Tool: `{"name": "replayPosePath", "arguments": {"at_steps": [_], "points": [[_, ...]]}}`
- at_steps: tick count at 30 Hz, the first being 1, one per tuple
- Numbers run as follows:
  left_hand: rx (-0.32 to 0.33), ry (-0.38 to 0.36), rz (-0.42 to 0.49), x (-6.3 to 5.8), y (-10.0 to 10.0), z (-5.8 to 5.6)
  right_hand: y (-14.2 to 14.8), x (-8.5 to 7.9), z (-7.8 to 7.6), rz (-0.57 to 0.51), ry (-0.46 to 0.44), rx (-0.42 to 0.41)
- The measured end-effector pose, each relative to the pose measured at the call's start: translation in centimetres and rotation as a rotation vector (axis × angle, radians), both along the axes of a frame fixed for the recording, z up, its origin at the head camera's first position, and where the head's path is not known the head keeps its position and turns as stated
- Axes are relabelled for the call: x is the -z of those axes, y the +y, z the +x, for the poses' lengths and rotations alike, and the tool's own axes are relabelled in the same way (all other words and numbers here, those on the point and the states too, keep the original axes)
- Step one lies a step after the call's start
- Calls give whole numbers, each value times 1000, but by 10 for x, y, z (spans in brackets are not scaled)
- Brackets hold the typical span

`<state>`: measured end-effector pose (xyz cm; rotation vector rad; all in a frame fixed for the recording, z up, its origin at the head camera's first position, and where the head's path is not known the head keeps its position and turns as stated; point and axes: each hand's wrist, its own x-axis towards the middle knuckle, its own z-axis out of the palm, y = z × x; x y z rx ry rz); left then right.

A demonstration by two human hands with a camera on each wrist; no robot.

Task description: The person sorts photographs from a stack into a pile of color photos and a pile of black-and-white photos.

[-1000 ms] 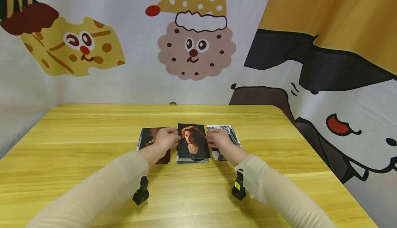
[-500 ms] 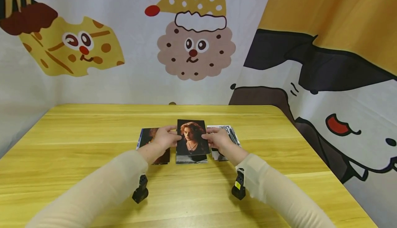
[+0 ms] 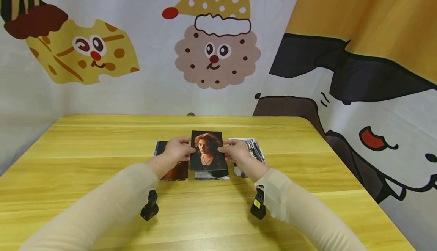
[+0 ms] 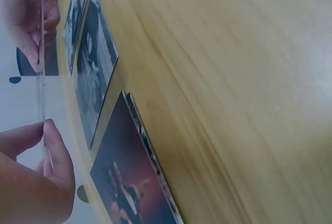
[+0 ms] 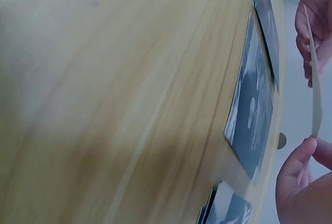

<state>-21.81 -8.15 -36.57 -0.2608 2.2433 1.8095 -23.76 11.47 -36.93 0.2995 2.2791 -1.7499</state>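
A photo card of a person with reddish hair is held up above the table between both hands. My left hand pinches its left edge between thumb and fingers; my right hand pinches the right edge. Seen edge-on in the left wrist view, the card is clearly apart from the table. Below it lies the middle pile, topped by a black-and-white photo card. A pile with a dark reddish card on top lies to the left, partly hidden by my left hand. To the right is a black-and-white pile.
The wood-grain table extends around the piles. A cartoon-printed curtain hangs behind its far edge and along its right side. A small black device sits at the left wrist, another black device at the right.
Both hands have lifted the reddish-haired portrait card off the middle pile and shifted it slightly left. More of the black-and-white card beneath now shows. The side piles stay put.
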Motion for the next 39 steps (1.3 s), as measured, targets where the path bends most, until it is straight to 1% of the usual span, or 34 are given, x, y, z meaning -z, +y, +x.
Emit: {"name": "replayPosePath", "arguments": {"at_steps": [4, 13, 19, 26, 31, 35, 39], "points": [[0, 1, -32, -2, -7, -1, -7, -2, -1, -12, 5, -2], [-1, -2, -37, -4, -20, -3, -19, -2, -4, -96, 5, 4], [3, 1, -44, -7, -28, -1, -28, -3, -5, -98, 23, 16], [-4, 7, -63, -9, -39, 0, -37, -3, -4, -120, 23, 7], [-8, 23, -68, -9, -45, 0, -43, -5, -3, -125, 11, 12], [-11, 17, -77, -9, -50, 1, -48, -7, -2, -117, 3, 12], [-23, 12, -90, -9, -55, 2, -53, -7, -1, -116, 8, -6]]}}
